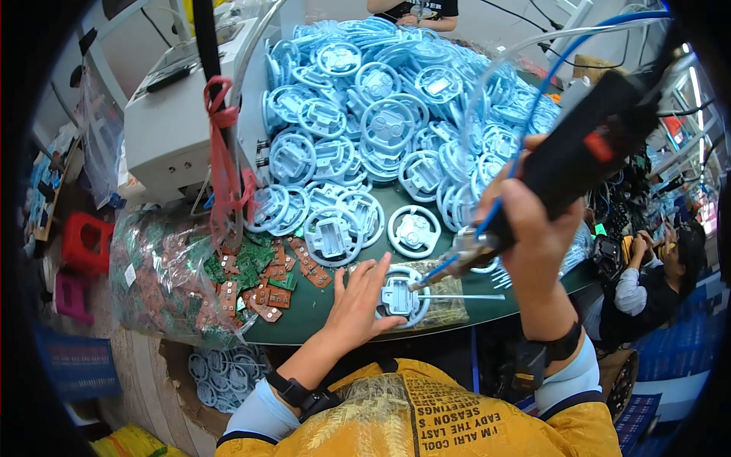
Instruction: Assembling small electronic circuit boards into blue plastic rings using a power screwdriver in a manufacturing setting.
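My left hand [359,295] lies flat with fingers spread on a light-blue ring-shaped plastic part [402,297] at the near edge of the dark green table [304,320], pressing it down. My right hand [533,228] grips a black powered screwdriver [579,152] with a red switch, held slanted; its metal tip [422,283] touches the middle of that part. Blue and clear hoses run up from the tool.
A big heap of the same blue ring parts [381,114] fills the table's far side. Small green and brown circuit boards [263,278] lie left, beside a clear bag [164,274] of them. A grey machine [175,129] stands left. Another person [647,274] sits at right.
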Demonstrator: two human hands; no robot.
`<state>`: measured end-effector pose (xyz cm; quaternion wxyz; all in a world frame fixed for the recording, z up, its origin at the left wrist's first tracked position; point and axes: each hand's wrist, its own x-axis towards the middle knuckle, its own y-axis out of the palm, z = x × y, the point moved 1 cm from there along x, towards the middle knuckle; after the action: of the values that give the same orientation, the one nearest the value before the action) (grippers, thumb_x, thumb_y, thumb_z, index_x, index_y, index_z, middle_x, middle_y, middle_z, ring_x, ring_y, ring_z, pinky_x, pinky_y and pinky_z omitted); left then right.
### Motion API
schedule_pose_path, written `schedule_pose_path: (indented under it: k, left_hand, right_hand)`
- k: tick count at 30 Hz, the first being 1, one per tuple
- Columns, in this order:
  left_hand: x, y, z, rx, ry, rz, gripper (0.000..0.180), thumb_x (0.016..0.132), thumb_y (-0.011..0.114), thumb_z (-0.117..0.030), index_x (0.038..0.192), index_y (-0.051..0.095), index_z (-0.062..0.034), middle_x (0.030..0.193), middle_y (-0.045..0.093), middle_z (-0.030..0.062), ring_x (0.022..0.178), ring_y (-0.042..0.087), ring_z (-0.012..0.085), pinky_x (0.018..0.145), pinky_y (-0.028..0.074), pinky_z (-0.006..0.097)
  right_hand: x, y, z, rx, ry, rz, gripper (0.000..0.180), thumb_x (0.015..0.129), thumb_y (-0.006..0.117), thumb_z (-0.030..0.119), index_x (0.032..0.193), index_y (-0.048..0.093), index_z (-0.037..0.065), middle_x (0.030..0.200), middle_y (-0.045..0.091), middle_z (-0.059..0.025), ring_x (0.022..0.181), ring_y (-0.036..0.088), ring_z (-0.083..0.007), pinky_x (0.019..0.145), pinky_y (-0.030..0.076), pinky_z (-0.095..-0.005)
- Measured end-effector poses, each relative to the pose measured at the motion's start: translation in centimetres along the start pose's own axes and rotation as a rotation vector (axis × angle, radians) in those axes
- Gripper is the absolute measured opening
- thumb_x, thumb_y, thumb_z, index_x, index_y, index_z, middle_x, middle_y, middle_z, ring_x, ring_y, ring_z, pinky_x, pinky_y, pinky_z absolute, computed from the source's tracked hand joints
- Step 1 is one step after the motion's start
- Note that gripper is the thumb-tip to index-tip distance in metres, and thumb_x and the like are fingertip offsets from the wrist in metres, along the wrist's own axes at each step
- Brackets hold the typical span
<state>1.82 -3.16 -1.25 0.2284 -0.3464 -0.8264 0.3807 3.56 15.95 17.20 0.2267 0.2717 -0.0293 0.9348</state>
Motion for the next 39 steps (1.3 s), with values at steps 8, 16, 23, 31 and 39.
schedule_pose_path:
  k: [8,16,23,31,39]
  left_hand:
    - [-2.2,2.2,1.9,-0.145,0.027,-0.093,0.118,0.066,0.088,-0.039,0.155,0.017,-0.0113,0.157,0.029,0.0145,0.145,0.029,0.0327,0.113,0.014,0.063]
    - [-2.2,2.3,1.9,-0.159,0.030,-0.144,0.115,0.064,0.089,-0.042,0.154,0.023,-0.0132,0.158,0.026,0.0142,0.145,0.030,0.0300,0.114,0.015,0.061]
    - [-2.2,2.9,2.1,-0.236,0.039,-0.173,0.113,0.065,0.088,-0.042,0.154,0.024,-0.0131,0.156,0.029,0.0153,0.145,0.029,0.0298,0.112,0.016,0.064]
    - [-2.3,2.0,1.3,-0.098,0.027,-0.109,0.105,0.068,0.087,-0.043,0.150,0.030,-0.0094,0.149,0.038,0.0191,0.144,0.030,0.0333,0.111,0.017,0.066]
    - [-0.5,1.1,-1.1,0.004,0.115,-0.171,0.092,0.058,0.091,-0.034,0.134,0.049,-0.0049,0.127,0.049,0.0112,0.127,0.045,0.0312,0.103,0.026,0.058]
  right_hand:
    - [-0.2,4.3,1.8,0.005,-0.062,0.144,0.040,0.087,0.059,0.002,0.124,0.044,-0.001,0.076,0.058,-0.0112,0.060,0.060,-0.0190,0.056,0.050,-0.0305]
    - [-0.6,5.9,-0.8,-0.028,-0.018,0.149,0.037,0.086,0.061,-0.002,0.120,0.046,-0.002,0.084,0.060,-0.0110,0.062,0.062,-0.0180,0.057,0.051,-0.0302]
    - [-1.9,6.5,-1.7,-0.146,-0.076,0.190,0.032,0.085,0.063,-0.001,0.113,0.049,-0.001,0.084,0.060,-0.0087,0.062,0.061,-0.0143,0.057,0.051,-0.0281]
    - [-0.3,2.8,1.1,0.122,-0.077,0.039,0.040,0.087,0.059,0.005,0.125,0.045,-0.002,0.079,0.057,-0.0083,0.059,0.059,-0.0159,0.057,0.050,-0.0298]
    - [-2.3,-1.1,2.9,-0.093,-0.029,-0.079,0.042,0.084,0.059,0.003,0.123,0.043,-0.003,0.077,0.057,-0.0125,0.059,0.060,-0.0208,0.056,0.050,-0.0308]
